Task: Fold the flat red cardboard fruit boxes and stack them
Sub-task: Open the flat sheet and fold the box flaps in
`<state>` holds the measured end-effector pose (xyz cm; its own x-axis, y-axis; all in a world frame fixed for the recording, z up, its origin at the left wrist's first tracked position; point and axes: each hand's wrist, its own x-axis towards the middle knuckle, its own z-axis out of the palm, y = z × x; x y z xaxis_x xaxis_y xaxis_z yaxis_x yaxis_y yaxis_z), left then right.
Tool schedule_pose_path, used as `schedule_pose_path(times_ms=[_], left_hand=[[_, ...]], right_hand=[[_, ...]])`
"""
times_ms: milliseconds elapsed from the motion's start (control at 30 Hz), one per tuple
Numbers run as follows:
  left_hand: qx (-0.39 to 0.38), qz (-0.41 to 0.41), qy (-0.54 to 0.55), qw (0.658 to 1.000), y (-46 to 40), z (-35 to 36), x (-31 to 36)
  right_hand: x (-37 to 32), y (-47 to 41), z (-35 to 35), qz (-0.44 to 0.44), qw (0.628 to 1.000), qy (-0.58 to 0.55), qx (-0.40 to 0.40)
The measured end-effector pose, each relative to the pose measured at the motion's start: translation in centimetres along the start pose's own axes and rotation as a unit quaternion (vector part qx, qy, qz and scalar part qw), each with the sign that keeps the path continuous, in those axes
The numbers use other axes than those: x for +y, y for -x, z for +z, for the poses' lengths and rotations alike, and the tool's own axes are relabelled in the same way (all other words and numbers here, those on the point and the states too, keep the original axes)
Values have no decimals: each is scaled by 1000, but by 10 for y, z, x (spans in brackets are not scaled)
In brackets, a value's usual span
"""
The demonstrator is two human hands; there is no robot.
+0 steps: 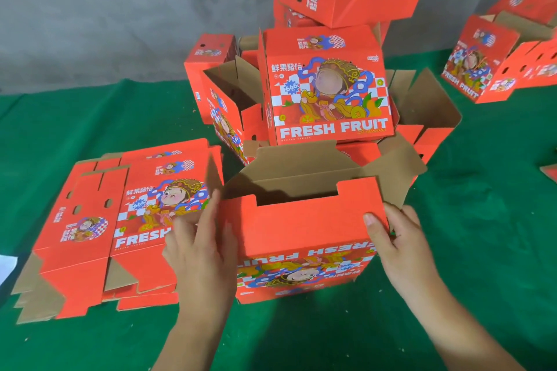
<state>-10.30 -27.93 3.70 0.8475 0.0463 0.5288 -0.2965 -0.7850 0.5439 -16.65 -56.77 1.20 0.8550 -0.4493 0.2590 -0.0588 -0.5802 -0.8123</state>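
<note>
Fruit box (301, 238) stands between your two hands, upside down with its print inverted toward you and its bottom flaps still open upward. Your left hand (200, 253) lies flat along its left wall, fingers straight and pressing, gripping nothing. Your right hand (398, 241) holds the right corner, thumb on the red front panel and fingers wrapped behind the edge. The step in hand looks like closing the bottom: the near red flap (298, 211) is upright, the brown far flaps (304, 166) splay back. Next you likely need to fold those flaps inward and lock them. Just left of your left hand lies the flat stack (99, 229); beyond the box rises the finished pile (328, 84) on the green worktop (467, 220).
</note>
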Motion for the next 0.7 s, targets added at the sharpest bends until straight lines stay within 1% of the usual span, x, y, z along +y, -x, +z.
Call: schedule_pose_path(times_ms=[67,133,233,300,367,433,500,567,633,667,700], left_hand=[[-8,58,49,997,-2,3,-2],[-25,75,88,993,-6,3,-2],[-91,104,105,985,-15,2,-10],[-141,121,79,979,-19,-1,-15],[-186,123,47,974,-25,-5,-13],[-233,123,-33,964,-33,-4,-3],[-243,122,-120,955,-43,3,5],[-254,92,-162,949,-55,13,9],[-287,67,-212,932,-64,21,16],[-284,60,-224,930,-69,25,19],[-266,56,-223,936,-71,29,20]], right_hand=[[-2,-2,2,10,999,-47,-15],[-6,-3,1,10,998,-55,-27],[-9,-3,1,0,996,-86,-32],[-11,0,1,-12,998,-44,-45],[-10,4,4,-43,998,10,-53],[-10,6,6,-59,997,18,-44],[-9,7,7,-70,997,15,-32],[-7,8,6,-91,995,23,-20],[-5,10,4,-97,995,34,-13],[-3,10,4,-94,995,34,-16],[-2,11,3,-88,995,34,-23]])
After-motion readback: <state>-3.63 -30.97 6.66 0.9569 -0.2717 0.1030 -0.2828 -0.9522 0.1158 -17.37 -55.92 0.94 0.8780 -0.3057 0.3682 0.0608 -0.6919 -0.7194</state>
